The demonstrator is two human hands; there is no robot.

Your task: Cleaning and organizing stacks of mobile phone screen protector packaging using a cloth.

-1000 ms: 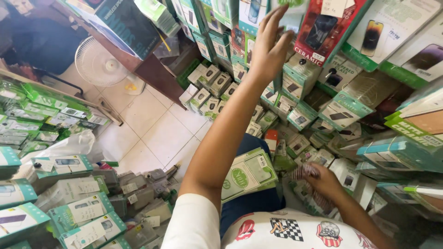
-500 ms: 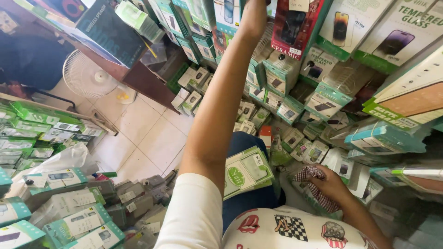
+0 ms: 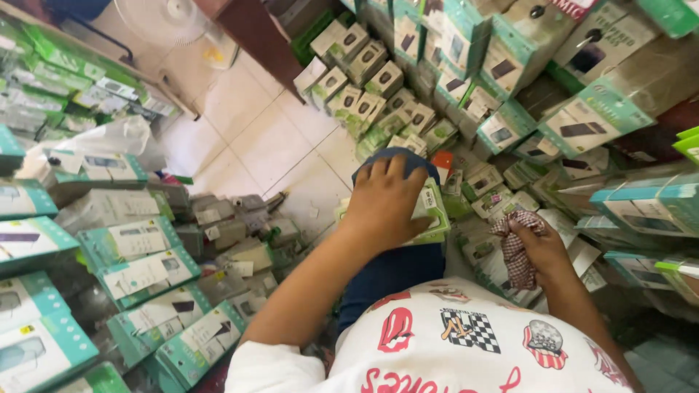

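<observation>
The left hand (image 3: pixel 384 204) lies flat, palm down, on a green and white packet (image 3: pixel 429 211) that rests on the person's knee, over the blue trousers (image 3: pixel 393 273). The fingers are spread and press on the top of the packet; they are not closed around it. Only the right edge and a small part of the left edge of the packet show from under the hand.

The right hand (image 3: pixel 539 244) is closed on a red and white checked cloth (image 3: pixel 515 247), which hangs bunched from the fingers, just to the right of the packet and apart from it.

Around the person there are many small boxes (image 3: pixel 364 87) in green and white, in rows in front and on the right. More flat packets (image 3: pixel 138 273) lie in piles on the left. Between them a pale tiled floor (image 3: pixel 255 145) shows, and a white fan (image 3: pixel 164 14) stands at the top edge.
</observation>
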